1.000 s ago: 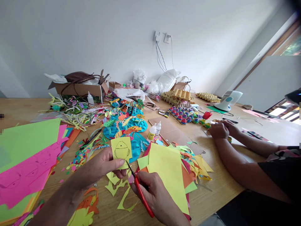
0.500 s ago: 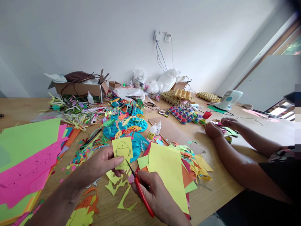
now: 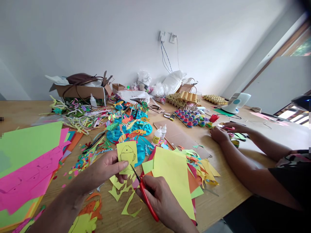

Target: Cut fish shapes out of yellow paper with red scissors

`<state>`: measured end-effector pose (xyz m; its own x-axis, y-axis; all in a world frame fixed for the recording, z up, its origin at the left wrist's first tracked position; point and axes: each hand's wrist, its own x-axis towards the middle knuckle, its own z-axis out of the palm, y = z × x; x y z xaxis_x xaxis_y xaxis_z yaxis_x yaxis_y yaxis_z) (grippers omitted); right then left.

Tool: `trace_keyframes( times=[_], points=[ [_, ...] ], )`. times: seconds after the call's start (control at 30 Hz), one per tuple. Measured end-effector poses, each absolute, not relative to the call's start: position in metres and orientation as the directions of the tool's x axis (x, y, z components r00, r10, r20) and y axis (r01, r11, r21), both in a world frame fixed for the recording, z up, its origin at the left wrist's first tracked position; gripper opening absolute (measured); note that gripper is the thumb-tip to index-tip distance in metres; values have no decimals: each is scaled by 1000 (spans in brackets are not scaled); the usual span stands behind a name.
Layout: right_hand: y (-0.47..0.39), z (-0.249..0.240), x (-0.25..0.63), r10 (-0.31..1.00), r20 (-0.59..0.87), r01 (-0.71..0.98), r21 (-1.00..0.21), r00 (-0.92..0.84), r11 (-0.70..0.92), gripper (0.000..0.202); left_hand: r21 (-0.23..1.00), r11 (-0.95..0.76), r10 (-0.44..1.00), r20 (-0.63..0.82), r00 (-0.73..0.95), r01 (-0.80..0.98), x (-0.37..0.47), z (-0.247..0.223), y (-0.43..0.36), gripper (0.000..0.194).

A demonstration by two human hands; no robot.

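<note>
Between thumb and fingers, my left hand pinches a yellow piece of paper with a fish drawn on it in dark lines. My right hand grips red-handled scissors. Their dark blades reach the paper's lower right edge, close to the fish's tail. Curled yellow paper offcuts lie on the table beneath both hands. A large yellow sheet rests on a stack of coloured paper just right of the scissors. Cut-out orange and yellow fish lie below my left forearm.
Green and pink sheets cover the left side. Glue bottles stand behind the yellow sheet. Blue painted egg cartons bear paper fish. At right, a co-worker's hands work near a painted egg carton. A cardboard box stands behind.
The fish paper and my hands have barely shifted, with the scissors still at its lower edge. The co-worker's farther hand has moved slightly left and down.
</note>
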<state>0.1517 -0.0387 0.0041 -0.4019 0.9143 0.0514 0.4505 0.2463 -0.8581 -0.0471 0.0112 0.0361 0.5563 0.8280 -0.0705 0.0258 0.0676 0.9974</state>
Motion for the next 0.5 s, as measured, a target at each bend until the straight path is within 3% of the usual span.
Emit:
trace_keyframes(
  times=[0.5],
  points=[
    [-37,7,149,911,14,461,-859,-411,221,39,991,76,885,-117,450,108,-44,35,10,21]
  ],
)
